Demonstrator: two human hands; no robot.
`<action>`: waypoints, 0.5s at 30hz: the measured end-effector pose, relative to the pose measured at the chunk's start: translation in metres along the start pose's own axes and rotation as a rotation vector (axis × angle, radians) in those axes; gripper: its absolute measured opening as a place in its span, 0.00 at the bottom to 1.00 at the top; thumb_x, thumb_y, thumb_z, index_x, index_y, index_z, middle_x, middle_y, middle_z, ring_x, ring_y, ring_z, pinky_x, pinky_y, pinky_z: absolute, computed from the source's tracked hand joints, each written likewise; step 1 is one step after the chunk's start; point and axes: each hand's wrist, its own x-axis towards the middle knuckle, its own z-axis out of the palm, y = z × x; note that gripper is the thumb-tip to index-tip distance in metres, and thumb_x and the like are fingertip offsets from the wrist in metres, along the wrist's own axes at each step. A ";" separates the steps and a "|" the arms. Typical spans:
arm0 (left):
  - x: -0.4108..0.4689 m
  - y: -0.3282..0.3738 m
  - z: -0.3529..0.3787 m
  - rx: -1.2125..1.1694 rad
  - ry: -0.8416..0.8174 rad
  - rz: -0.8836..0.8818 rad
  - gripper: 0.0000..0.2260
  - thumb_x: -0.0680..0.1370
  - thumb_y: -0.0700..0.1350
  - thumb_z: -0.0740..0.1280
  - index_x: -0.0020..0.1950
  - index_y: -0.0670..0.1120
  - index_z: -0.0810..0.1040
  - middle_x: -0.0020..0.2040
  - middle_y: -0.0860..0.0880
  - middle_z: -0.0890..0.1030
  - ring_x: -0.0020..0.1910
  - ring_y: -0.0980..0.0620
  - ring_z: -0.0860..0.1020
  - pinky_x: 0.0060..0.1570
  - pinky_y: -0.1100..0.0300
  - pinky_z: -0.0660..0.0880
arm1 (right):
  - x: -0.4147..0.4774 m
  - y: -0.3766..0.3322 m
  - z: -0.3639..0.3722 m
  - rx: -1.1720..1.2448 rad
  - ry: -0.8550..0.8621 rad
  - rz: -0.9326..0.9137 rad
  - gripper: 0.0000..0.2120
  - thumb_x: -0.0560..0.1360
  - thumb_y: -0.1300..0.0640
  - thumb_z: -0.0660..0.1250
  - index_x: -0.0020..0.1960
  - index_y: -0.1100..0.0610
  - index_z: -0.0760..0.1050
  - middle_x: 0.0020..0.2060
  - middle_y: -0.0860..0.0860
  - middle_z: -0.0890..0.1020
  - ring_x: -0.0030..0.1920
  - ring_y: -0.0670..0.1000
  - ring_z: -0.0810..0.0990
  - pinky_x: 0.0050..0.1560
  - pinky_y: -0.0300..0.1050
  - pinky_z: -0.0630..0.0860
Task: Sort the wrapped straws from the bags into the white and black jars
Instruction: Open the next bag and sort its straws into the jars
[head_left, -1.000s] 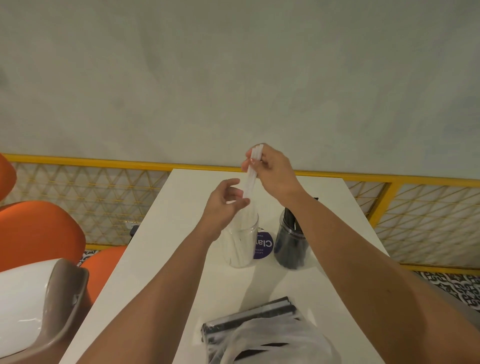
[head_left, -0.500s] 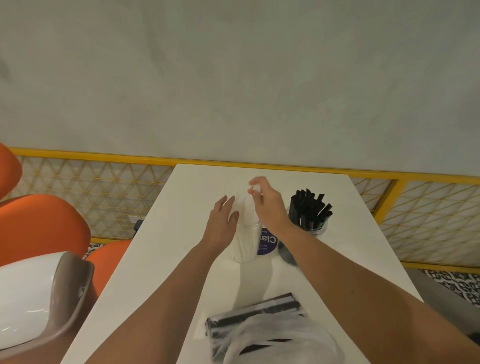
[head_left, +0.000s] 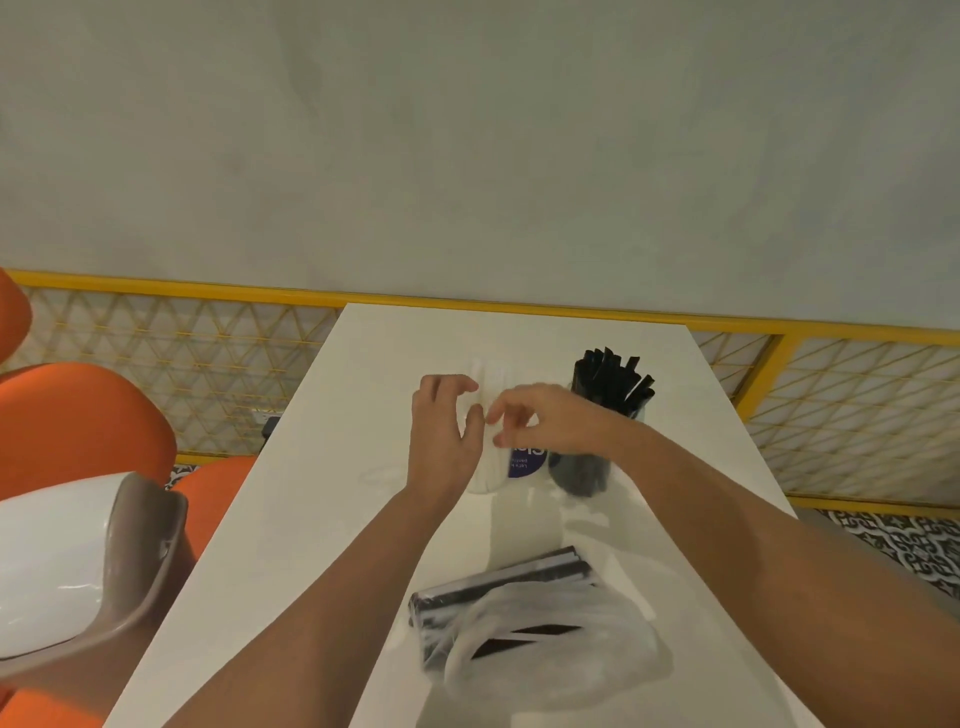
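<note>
Across the white table (head_left: 322, 519), the white straws (head_left: 485, 373), no longer aloft, stand in the white jar (head_left: 491, 474) between my hands, left hand (head_left: 444, 431) slack, right hand (head_left: 545, 421) perhaps pinching them, I cannot tell; this batch seems sorted.

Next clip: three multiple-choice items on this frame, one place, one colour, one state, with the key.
1. The jar of black straws stands, from the jar of white straws: A. left B. right C. on top
2. The chairs beside the table are: A. orange B. blue C. green
3. The jar of black straws is: A. empty B. tipped over C. upright, filled
Key: 1 B, it stands right of the purple label; 2 A, orange shells at left; 3 C, black straws fan above its rim.
</note>
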 end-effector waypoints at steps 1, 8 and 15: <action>-0.005 0.000 0.002 -0.002 0.003 -0.012 0.10 0.76 0.36 0.63 0.56 0.42 0.74 0.53 0.52 0.68 0.55 0.50 0.71 0.55 0.60 0.69 | -0.005 0.002 0.004 -0.040 -0.142 0.033 0.19 0.72 0.50 0.70 0.60 0.54 0.74 0.52 0.53 0.78 0.53 0.49 0.75 0.55 0.40 0.71; -0.039 0.000 0.017 -0.058 -0.097 -0.130 0.08 0.76 0.36 0.62 0.55 0.42 0.74 0.52 0.51 0.69 0.52 0.49 0.72 0.55 0.59 0.70 | -0.031 0.044 0.074 -0.440 -0.689 0.270 0.42 0.65 0.43 0.75 0.72 0.48 0.58 0.68 0.51 0.65 0.67 0.55 0.67 0.67 0.54 0.67; -0.063 0.007 0.034 -0.002 -0.647 -0.224 0.23 0.74 0.54 0.68 0.66 0.46 0.68 0.62 0.50 0.67 0.60 0.50 0.71 0.59 0.59 0.69 | -0.026 0.083 0.081 -0.075 -0.330 0.425 0.12 0.79 0.61 0.57 0.60 0.61 0.72 0.44 0.52 0.74 0.43 0.49 0.74 0.44 0.39 0.71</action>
